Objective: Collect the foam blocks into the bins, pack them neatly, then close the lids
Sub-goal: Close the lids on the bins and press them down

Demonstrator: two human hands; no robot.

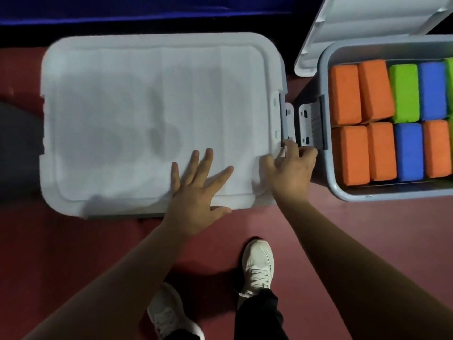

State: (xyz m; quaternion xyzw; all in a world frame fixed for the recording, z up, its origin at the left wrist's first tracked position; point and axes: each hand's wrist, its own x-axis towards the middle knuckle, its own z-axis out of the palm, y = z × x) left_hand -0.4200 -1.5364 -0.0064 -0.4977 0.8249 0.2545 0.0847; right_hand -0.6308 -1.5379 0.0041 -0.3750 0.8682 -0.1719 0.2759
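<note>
Overhead, the left hand [196,195] lies flat, fingers spread, steadying the closed lid [152,114] at 9 o'clock — seemingly so the right hand [291,165], fingers curled on its latch [285,123], can snap it. Foam blocks [382,119] fill the open bin [392,192] at 3 o'clock.

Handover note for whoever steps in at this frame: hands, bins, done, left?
The left hand lies flat on the left bin's lid.
The right hand grips that lid's right edge by the latch; whether it is fastened is unclear.
The right bin is open, foam blocks packed in rows; the right bin's lid stands tilted behind.
Done: left lid down, blocks packed.
Left: secure the latch, close the right bin's lid.
</note>
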